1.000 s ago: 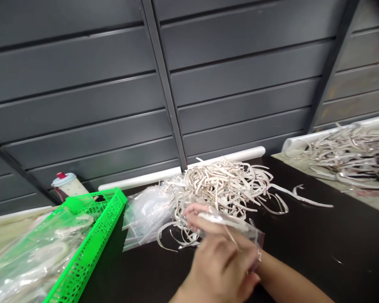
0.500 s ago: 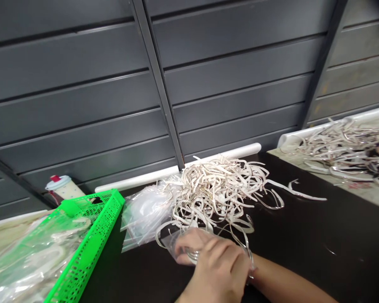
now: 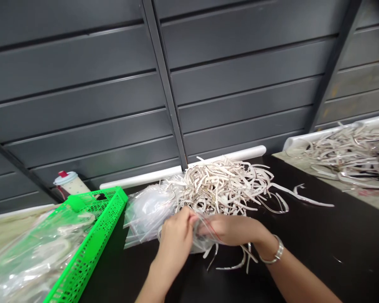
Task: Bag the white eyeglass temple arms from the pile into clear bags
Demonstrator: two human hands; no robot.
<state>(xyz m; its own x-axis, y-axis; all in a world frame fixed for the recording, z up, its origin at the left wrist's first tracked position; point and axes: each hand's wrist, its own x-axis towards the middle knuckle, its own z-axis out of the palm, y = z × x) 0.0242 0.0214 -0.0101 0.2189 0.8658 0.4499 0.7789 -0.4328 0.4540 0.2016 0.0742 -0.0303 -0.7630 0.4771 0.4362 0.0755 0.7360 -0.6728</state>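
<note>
A clear zip bag (image 3: 202,244) with a red line along its mouth is between my hands, above the dark table. My left hand (image 3: 177,231) pinches the bag's edge with fingers closed. From the other side my right hand (image 3: 230,229) reaches in at the mouth. Its fingers are curled and partly covered by the film, so I cannot make out what they hold. Just behind both hands lies a tangled heap of thin white and silvery curved strips (image 3: 224,185). Several strips lie below my right hand. A stack of flat clear bags (image 3: 151,210) touches the heap's left side.
On the left stands a green perforated basket (image 3: 91,248) with bagged strips. Behind it is a drinking bottle (image 3: 72,183). Another strip heap (image 3: 356,155) lies far right. A grey panelled wall (image 3: 113,105) and white tube (image 3: 142,179) border the dark table (image 3: 303,235).
My left hand has moved left, off my right hand, and now grips the bag's edge. My right hand has shifted right, its fingers still partly inside the bag. The view has shifted slightly.
</note>
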